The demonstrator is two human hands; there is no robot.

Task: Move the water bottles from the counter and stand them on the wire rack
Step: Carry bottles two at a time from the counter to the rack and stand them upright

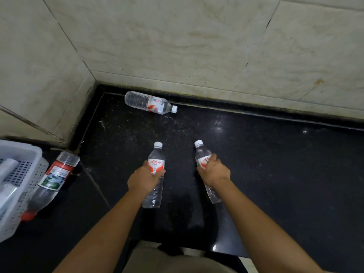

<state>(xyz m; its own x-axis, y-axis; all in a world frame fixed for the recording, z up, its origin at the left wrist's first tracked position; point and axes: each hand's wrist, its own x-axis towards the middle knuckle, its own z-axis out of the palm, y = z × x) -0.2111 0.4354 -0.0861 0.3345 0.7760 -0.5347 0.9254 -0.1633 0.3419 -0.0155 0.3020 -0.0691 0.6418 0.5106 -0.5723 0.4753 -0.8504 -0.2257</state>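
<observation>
Left hand [144, 179] grips one bottle [154, 196], right hand [215, 172] a second bottle [201, 152]; two others [150, 103] [53, 180] lie on counter [275, 154].

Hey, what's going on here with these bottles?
A person stands at the black counter. The left-hand grip holds one water bottle, the right-hand grip a second bottle. A third bottle lies on its side by the wall. No wire rack is in view.
</observation>
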